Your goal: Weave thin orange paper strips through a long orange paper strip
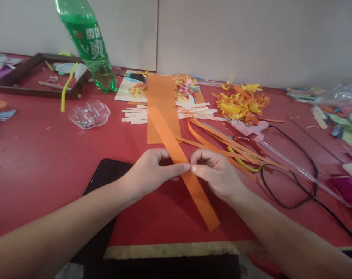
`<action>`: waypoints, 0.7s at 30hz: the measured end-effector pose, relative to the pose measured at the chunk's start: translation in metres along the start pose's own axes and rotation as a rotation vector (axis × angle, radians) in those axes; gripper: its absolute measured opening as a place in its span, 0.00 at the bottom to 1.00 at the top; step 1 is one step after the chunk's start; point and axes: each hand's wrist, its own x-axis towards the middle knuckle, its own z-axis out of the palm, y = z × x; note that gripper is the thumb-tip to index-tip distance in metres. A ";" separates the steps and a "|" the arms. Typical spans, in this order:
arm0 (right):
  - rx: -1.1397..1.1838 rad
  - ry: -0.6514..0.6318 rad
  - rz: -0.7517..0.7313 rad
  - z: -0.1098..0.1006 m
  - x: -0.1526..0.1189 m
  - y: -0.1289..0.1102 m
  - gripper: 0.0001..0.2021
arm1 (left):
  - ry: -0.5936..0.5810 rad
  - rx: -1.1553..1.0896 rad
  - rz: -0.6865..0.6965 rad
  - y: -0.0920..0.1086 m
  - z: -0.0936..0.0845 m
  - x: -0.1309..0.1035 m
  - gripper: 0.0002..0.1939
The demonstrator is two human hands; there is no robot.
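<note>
An orange paper strip [199, 197] slants between my hands above the table's front part. My left hand [155, 168] grips it, thumb on top and fingers behind. At the strip's right edge my right hand [215, 170] is closed in a pinch, its thumb tip touching my left thumb; the strip's edge lies at its fingertips. Beyond them a wide orange sheet [164, 89] lies over white paper strips [135, 115]. Thin orange strips [222, 141] spread to the right of the sheet.
A green bottle [88, 46] stands back left beside a brown frame [19, 90] and a clear flower-shaped dish [90, 114]. A black phone [106, 178] is by my left forearm. At right are a pink glue gun [249, 129], red-handled pliers [248, 143], a black cable [315, 178] and paper scraps [241, 102].
</note>
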 end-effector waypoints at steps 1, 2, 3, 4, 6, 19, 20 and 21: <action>0.019 -0.013 0.014 0.000 -0.001 0.000 0.04 | 0.007 -0.038 0.018 0.000 0.000 0.001 0.12; 0.039 -0.025 0.024 0.001 -0.001 0.000 0.04 | 0.022 -0.096 0.046 0.000 -0.001 0.002 0.11; 0.056 -0.037 0.036 0.001 -0.002 0.000 0.04 | 0.048 -0.159 0.076 0.001 -0.003 0.004 0.10; 0.067 -0.049 0.047 0.001 -0.002 0.000 0.04 | 0.078 -0.225 0.109 0.001 -0.006 0.005 0.10; 0.074 -0.068 0.058 0.002 -0.003 0.001 0.04 | 0.161 -0.288 0.166 0.003 -0.013 0.009 0.10; 0.114 0.032 -0.097 0.001 -0.002 0.006 0.04 | 0.022 -0.230 0.019 0.002 -0.003 0.001 0.09; 0.093 0.040 -0.112 0.002 -0.003 0.006 0.04 | 0.031 -0.217 0.018 0.002 -0.004 0.002 0.09; 0.077 0.048 -0.128 0.003 -0.003 0.005 0.03 | 0.040 -0.201 0.019 0.002 -0.004 0.002 0.09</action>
